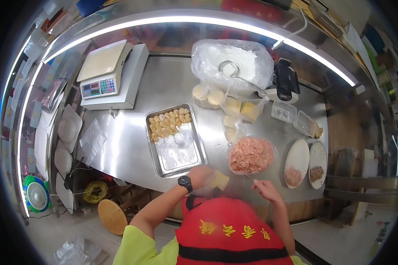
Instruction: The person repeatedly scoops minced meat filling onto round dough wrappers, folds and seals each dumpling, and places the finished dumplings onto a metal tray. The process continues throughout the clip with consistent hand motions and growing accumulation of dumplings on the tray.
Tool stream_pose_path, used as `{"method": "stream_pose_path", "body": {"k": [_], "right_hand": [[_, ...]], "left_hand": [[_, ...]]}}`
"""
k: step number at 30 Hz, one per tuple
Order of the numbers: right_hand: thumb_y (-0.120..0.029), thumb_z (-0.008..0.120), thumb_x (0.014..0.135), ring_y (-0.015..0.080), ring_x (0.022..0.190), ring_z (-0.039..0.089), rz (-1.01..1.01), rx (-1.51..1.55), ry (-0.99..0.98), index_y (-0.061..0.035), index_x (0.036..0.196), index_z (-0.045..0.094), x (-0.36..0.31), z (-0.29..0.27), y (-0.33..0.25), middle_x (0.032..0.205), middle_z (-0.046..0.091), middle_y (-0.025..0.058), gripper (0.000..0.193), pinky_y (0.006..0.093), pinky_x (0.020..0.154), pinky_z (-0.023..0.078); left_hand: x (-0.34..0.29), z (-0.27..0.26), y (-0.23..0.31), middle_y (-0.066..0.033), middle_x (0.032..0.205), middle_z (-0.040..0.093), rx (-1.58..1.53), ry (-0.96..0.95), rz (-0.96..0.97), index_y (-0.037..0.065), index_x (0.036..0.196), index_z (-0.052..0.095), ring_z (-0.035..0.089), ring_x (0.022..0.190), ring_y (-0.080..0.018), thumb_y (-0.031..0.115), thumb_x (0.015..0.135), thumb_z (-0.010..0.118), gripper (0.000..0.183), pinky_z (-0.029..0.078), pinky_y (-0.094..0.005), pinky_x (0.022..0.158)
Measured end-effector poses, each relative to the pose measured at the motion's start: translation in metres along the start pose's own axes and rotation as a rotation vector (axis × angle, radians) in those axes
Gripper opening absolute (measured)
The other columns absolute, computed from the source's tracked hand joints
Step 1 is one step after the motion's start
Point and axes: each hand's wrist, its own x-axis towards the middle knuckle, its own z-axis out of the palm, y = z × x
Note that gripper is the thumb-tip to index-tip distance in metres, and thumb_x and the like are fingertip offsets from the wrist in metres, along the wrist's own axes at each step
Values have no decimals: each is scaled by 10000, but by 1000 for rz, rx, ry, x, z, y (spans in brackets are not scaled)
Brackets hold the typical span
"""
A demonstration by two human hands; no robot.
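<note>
My left hand (201,176), with a black watch at the wrist, is at the front edge of the steel table, closed on a pale yellow dough wrapper (220,180). My right hand (267,191) grips a thin metal utensil (249,177), whose far end meets the near edge of a mound of pink minced meat (251,154) on clear plastic. Its tip is too small to make out. Just beyond my left hand lies a metal tray (158,164) dusted with white powder. Rows of folded dumplings (169,122) fill the tray's far part.
A digital scale (99,75) stands at the back left. Behind the meat are a plastic-lined container of white powder (247,62), bagged wrappers (242,109) and a black device (286,79). At right are clear tubs (284,112) and two oval plates (297,154) (317,154) with bits of filling.
</note>
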Motion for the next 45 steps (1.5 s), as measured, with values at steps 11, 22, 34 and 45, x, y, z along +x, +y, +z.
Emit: {"method": "stream_pose_path", "body": {"k": [11,22,34,45], "right_hand": [[-410,505,939,65,488,390,-71,20,156,-24,769,649,22,16,70,548,445,-34,445,251,454,309],[-350,500,925,176,653,590,-348,-35,476,13,724,640,83,-5,30,680,637,92,438,317,642,460],[-391,350,926,498,941,577,-155,-470,391,162,883,613,90,25,-29,894,570,391,614,488,895,428],[-368,364,931,426,768,625,-262,-284,610,123,817,625,138,52,37,761,606,321,567,466,760,462]], "left_hand": [[-18,89,10,-138,849,544,220,-299,-29,55,782,604,576,847,-322,204,766,585,152,493,-435,717],[-13,77,-9,-63,789,608,-1077,155,-612,52,765,566,585,747,-190,166,797,495,138,489,-316,719],[71,52,9,-126,902,666,-903,540,-790,-4,1026,633,629,763,-238,309,962,462,362,486,-364,702],[104,100,34,-243,693,605,-577,521,-899,-68,749,599,580,645,-351,356,949,413,504,431,-439,641]]}}
